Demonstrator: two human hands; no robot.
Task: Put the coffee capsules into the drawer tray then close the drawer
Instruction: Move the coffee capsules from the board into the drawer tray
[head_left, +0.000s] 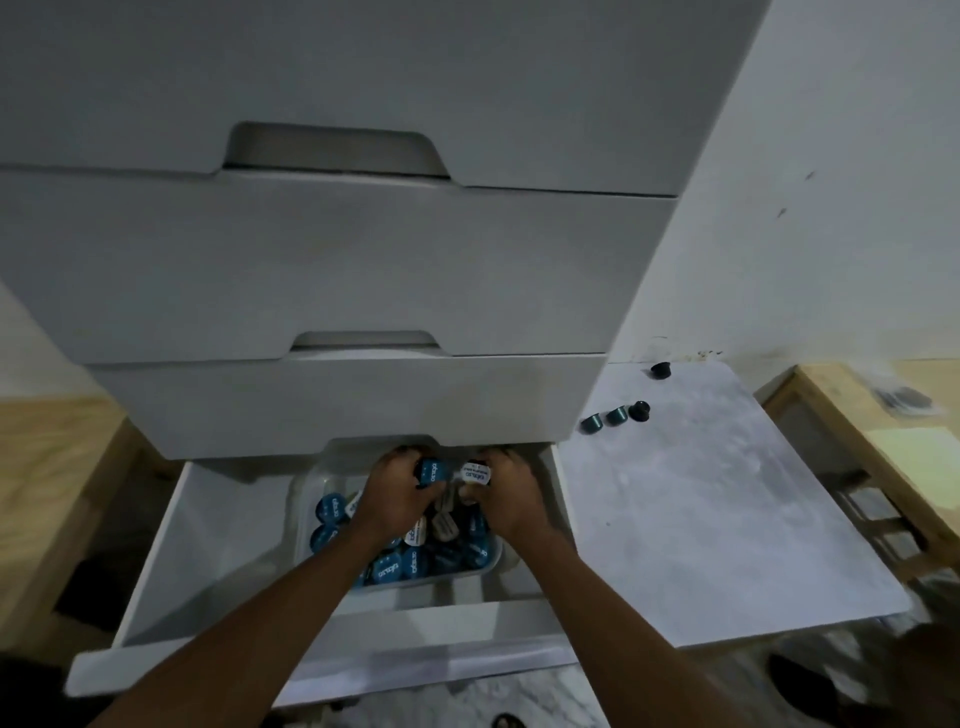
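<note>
The bottom drawer of the white cabinet stands pulled out, and a clear plastic tray sits inside it, nearer the right side than the left. The tray is heaped with coffee capsules, most of them showing blue lids with white lettering, a few pale ones mixed in.

Both of the person's arms reach down into the far end of the tray, just under the edge of the drawer above. The left hand has its fingers curled around a blue-lidded capsule. The right hand grips a white-lidded capsule between thumb and fingers. The two capsules are almost touching, held just above the heap.

To the right of the cabinet lies a pale marbled board. Four loose capsules rest on its far part: a dark one near the wall, and a row of three close to the cabinet's corner, well apart from the tray. A wooden rack stands beyond the board's right edge. The two upper drawers are shut.
</note>
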